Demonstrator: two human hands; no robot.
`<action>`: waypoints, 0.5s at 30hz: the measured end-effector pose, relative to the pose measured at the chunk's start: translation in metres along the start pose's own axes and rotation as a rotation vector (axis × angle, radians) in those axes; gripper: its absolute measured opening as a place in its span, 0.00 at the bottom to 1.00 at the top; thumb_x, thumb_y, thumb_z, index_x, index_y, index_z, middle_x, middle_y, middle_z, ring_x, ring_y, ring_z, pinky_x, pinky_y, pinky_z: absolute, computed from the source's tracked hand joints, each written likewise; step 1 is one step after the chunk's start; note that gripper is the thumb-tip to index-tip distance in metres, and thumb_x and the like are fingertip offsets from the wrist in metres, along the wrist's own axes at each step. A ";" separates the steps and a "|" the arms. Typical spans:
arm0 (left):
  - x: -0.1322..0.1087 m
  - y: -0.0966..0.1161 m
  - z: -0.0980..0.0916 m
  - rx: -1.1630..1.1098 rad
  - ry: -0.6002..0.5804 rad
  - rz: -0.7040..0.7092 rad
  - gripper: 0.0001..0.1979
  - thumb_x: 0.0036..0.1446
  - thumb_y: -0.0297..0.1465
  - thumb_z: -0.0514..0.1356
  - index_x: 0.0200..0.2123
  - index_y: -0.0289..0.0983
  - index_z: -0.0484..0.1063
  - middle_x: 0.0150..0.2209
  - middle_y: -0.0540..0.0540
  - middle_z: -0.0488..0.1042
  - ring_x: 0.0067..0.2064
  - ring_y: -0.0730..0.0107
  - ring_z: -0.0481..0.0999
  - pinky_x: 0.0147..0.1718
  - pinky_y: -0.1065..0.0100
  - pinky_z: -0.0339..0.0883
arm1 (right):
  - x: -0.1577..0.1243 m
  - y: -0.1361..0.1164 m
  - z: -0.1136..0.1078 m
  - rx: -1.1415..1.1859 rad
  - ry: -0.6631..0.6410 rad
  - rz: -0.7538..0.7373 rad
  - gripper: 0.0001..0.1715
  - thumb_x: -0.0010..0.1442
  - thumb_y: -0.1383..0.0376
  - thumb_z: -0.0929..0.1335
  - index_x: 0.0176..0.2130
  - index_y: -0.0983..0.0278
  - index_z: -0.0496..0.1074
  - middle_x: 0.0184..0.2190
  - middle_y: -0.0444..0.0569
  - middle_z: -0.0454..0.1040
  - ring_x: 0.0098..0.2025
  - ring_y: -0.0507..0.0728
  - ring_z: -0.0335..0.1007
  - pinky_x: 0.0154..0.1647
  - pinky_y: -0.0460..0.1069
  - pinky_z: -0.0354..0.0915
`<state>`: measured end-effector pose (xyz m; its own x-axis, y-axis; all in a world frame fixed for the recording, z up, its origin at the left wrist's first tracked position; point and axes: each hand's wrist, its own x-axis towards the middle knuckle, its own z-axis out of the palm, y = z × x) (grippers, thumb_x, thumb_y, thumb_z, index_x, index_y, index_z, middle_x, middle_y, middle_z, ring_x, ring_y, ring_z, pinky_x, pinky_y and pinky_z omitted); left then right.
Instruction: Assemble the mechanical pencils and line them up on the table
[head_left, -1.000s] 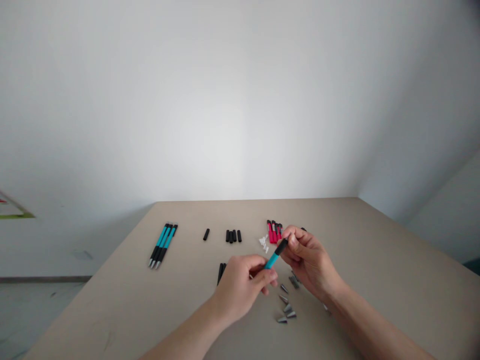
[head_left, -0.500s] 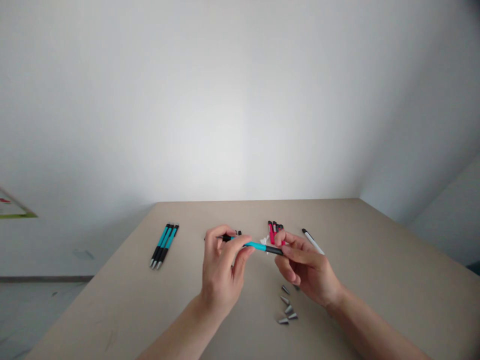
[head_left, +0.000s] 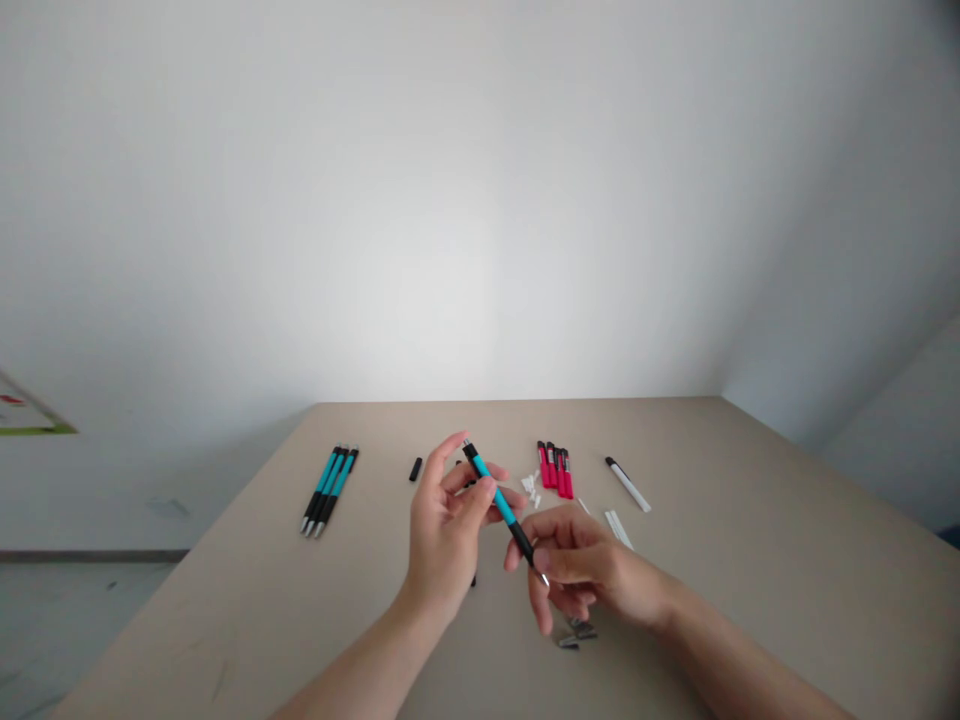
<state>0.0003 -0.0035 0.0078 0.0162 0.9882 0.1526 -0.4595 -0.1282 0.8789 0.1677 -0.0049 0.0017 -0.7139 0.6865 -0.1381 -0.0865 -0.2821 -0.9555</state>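
Observation:
Between my hands, above the table, a turquoise and black pen (head_left: 502, 503) slants down to the right with its silver tip at the lower end. My left hand (head_left: 448, 520) grips its upper barrel between thumb and fingers, the index finger by the top button. The thumb and fingers of my right hand (head_left: 574, 562) pinch the black lower grip, close to the metal tip. Several silver cone tips (head_left: 577, 636) lie on the table just below my right hand, partly hidden by it. Some small black parts behind my left hand are mostly covered.
Three turquoise pens (head_left: 330, 490) lie side by side on the table (head_left: 247, 620) at left. Farther back are a black piece (head_left: 415, 469), small white pieces (head_left: 531, 487), several pink-and-black barrels (head_left: 555, 470), a white barrel with a black end (head_left: 628, 485) and thin white sticks (head_left: 618, 528).
The pen has swung from nearly level to a steep slant, its silver tip now showing. My right hand has moved down and left, over some of the cone tips.

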 end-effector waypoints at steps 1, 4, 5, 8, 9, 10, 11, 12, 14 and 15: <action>0.001 0.000 -0.001 -0.012 0.002 -0.013 0.26 0.54 0.32 0.63 0.54 0.40 0.58 0.38 0.43 0.75 0.33 0.63 0.79 0.28 0.65 0.73 | 0.000 -0.001 0.001 -0.008 -0.005 0.005 0.14 0.53 0.62 0.68 0.37 0.70 0.72 0.21 0.50 0.78 0.12 0.45 0.54 0.12 0.42 0.41; 0.002 -0.001 -0.002 -0.030 0.001 -0.030 0.25 0.53 0.31 0.64 0.52 0.38 0.60 0.37 0.43 0.76 0.32 0.64 0.79 0.28 0.65 0.72 | 0.001 -0.001 0.002 -0.021 -0.017 0.015 0.12 0.53 0.63 0.68 0.36 0.70 0.71 0.22 0.51 0.78 0.12 0.45 0.54 0.12 0.42 0.43; 0.002 -0.001 -0.002 -0.032 -0.001 -0.029 0.24 0.53 0.31 0.64 0.52 0.38 0.60 0.37 0.43 0.76 0.31 0.64 0.79 0.27 0.66 0.72 | 0.001 -0.001 0.003 -0.023 -0.023 0.013 0.12 0.53 0.64 0.68 0.36 0.70 0.71 0.22 0.52 0.78 0.12 0.45 0.55 0.12 0.42 0.43; 0.001 -0.001 -0.001 -0.032 -0.014 -0.029 0.26 0.53 0.32 0.64 0.54 0.39 0.59 0.40 0.41 0.75 0.31 0.66 0.79 0.21 0.72 0.68 | 0.002 0.001 0.002 -0.037 -0.029 0.001 0.13 0.53 0.63 0.68 0.37 0.70 0.71 0.24 0.53 0.79 0.13 0.45 0.56 0.12 0.42 0.44; 0.000 -0.001 -0.001 -0.029 -0.016 -0.032 0.27 0.53 0.32 0.64 0.55 0.39 0.59 0.41 0.40 0.75 0.31 0.66 0.78 0.19 0.74 0.66 | 0.003 0.001 0.002 -0.043 -0.026 -0.002 0.13 0.53 0.63 0.68 0.37 0.70 0.71 0.24 0.53 0.79 0.13 0.46 0.57 0.12 0.42 0.45; 0.000 -0.001 0.000 -0.025 -0.016 -0.039 0.28 0.53 0.33 0.64 0.56 0.40 0.58 0.42 0.40 0.74 0.30 0.66 0.78 0.16 0.75 0.64 | 0.003 0.001 0.002 -0.047 -0.025 -0.002 0.13 0.53 0.63 0.68 0.37 0.71 0.71 0.24 0.53 0.79 0.14 0.46 0.57 0.13 0.42 0.46; -0.001 -0.001 0.001 -0.020 -0.015 -0.048 0.29 0.53 0.33 0.64 0.56 0.40 0.58 0.42 0.39 0.74 0.30 0.65 0.78 0.15 0.76 0.62 | 0.003 0.002 0.003 -0.053 -0.025 -0.001 0.14 0.53 0.62 0.68 0.37 0.71 0.71 0.24 0.53 0.78 0.14 0.46 0.58 0.13 0.42 0.46; -0.001 -0.001 0.001 -0.014 -0.013 -0.056 0.29 0.53 0.33 0.64 0.57 0.39 0.57 0.43 0.39 0.74 0.30 0.65 0.78 0.14 0.77 0.61 | 0.003 0.002 0.003 -0.056 -0.024 0.000 0.14 0.53 0.62 0.69 0.36 0.71 0.71 0.24 0.53 0.78 0.14 0.46 0.58 0.13 0.42 0.47; -0.001 -0.002 0.002 -0.001 -0.009 -0.068 0.29 0.53 0.33 0.64 0.56 0.39 0.57 0.42 0.39 0.74 0.30 0.65 0.78 0.13 0.77 0.60 | 0.003 0.002 0.003 -0.059 -0.027 -0.004 0.14 0.52 0.61 0.69 0.35 0.71 0.71 0.23 0.53 0.78 0.14 0.46 0.57 0.14 0.42 0.47; 0.000 -0.002 0.002 0.004 -0.009 -0.072 0.29 0.53 0.33 0.64 0.56 0.38 0.58 0.42 0.39 0.75 0.30 0.65 0.78 0.13 0.77 0.61 | 0.003 0.002 0.003 -0.060 -0.026 -0.007 0.14 0.52 0.61 0.70 0.35 0.71 0.71 0.23 0.53 0.78 0.14 0.46 0.57 0.14 0.42 0.47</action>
<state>0.0031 -0.0038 0.0071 0.0567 0.9940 0.0933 -0.4532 -0.0576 0.8896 0.1632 -0.0059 0.0005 -0.7312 0.6706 -0.1251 -0.0505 -0.2361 -0.9704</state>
